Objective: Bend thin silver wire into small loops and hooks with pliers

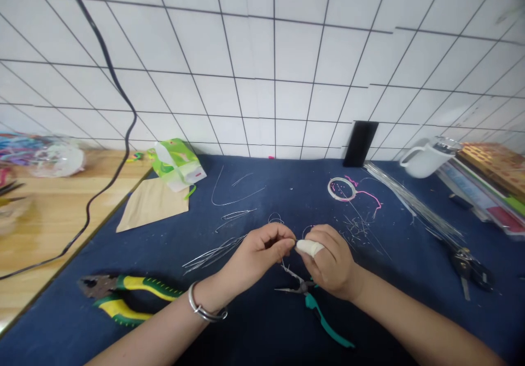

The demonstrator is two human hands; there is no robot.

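Observation:
My left hand (266,247), with a silver bangle (203,309) on its wrist, is closed in a pinch above the middle of the cloth. My right hand (330,259) meets it at the fingertips, also pinched, and one finger wears a pale cover (309,247). Thin wire (275,216) curves out around both hands; its ends are hidden by my fingers. Just below them, pliers with teal handles (324,322) lie with jaws apart. A bundle of cut wires (215,254) rests left of my left hand. Yellow-green pliers (135,295) lie partly behind my left forearm.
Dark blue cloth (246,322) covers the table. Wire scraps (356,229) and a white ring (328,190) with pink cord lie right. Long wires (410,199), keys (463,265) and a white mug (429,158) stand farther right. A green packet (178,161) and brown paper (153,204) sit left.

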